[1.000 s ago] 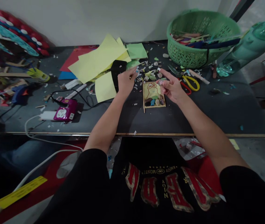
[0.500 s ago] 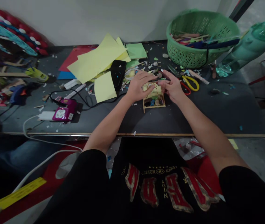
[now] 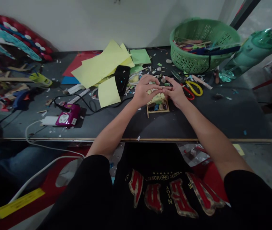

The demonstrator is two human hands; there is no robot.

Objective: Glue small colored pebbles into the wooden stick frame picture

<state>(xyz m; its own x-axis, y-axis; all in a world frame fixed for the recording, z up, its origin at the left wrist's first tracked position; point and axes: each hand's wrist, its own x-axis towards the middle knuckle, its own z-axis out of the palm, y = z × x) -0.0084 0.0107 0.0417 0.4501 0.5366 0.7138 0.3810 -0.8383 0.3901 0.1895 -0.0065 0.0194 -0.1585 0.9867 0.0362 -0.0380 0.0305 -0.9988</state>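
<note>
Our left grip [image 3: 143,92] and right grip [image 3: 177,94] meet over the framed picture [image 3: 158,107]. We cannot tell whether either clasps anything.

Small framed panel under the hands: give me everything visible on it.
The small framed panel has a pale-yellow face edged with thin, light strips that look like wood; one juts past the near-left corner. Dark, blue and tan stones line its near end. It appears to lie flat on the dark table. The left hand and right hand hide its far part; whether they touch it is unclear.
</note>
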